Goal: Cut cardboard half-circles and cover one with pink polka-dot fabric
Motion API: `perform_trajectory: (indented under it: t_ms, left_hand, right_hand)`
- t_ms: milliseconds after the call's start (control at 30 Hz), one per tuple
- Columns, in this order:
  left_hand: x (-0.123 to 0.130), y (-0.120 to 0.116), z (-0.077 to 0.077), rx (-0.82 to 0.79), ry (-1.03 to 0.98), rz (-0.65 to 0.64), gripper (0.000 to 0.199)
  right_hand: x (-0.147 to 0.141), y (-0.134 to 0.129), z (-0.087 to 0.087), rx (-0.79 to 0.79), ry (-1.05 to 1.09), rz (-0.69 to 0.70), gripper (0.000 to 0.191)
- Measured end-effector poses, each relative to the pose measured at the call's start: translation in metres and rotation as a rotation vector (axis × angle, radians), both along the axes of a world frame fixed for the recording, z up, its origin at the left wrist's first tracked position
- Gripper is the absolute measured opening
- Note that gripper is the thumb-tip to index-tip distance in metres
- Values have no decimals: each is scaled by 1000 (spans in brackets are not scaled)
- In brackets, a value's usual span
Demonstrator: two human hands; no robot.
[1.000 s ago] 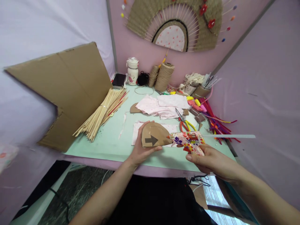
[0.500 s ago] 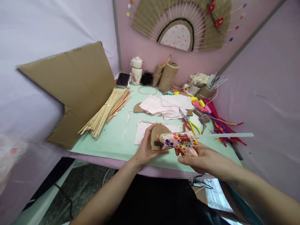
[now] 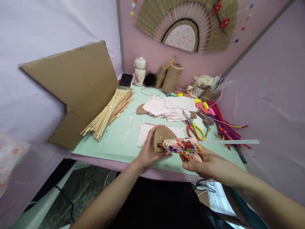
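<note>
My left hand [image 3: 148, 151] grips a half-round piece of cardboard [image 3: 165, 133] by its left and lower edges, above the table's front. Wrapped round the handle of a glue gun [image 3: 182, 147] is my right hand [image 3: 202, 162]. The gun is covered in flower-patterned wrapping, and a long translucent glue stick [image 3: 234, 142] juts from its back. Its orange nozzle points left at a dark patch on the cardboard; whether the tip touches is unclear. Behind the cardboard lies a white dotted cloth [image 3: 143, 133], partly hidden by my left hand.
Scissors [image 3: 199, 132] with yellow handles lie right of the cloth. A bundle of wooden sticks [image 3: 108, 114] rests at left beside a large cardboard sheet [image 3: 81, 79]. Twine spools [image 3: 172, 78] and a white bottle [image 3: 139, 71] stand at the back. Pipe cleaners [image 3: 226, 127] lie at right.
The glue gun in my right hand has dropped slightly and shifted a little right, showing more of the cardboard. My left hand keeps its hold. The whole view has shifted slightly.
</note>
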State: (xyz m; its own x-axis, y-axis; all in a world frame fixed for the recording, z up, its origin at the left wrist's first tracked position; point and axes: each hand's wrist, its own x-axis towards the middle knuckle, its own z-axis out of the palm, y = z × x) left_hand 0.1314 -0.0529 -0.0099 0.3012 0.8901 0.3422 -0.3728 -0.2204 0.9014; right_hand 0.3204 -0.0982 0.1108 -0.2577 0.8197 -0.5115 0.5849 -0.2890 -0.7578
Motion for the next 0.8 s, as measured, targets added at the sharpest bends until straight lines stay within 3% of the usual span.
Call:
perform_trajectory:
  t_ms: [233,400,800]
  left_hand:
    - [-2,0,-2,17,25,27,90]
    - [-2,1,-5,27,36,22,93]
    - [-2,1,-6,36,47,65,92]
  right_hand:
    - [23,-5,-10,-148,-34,-96,45]
    - [31,-6,-16,-128,-8,-170,49]
    - [24,-5,-9,-101,-41,-76,47]
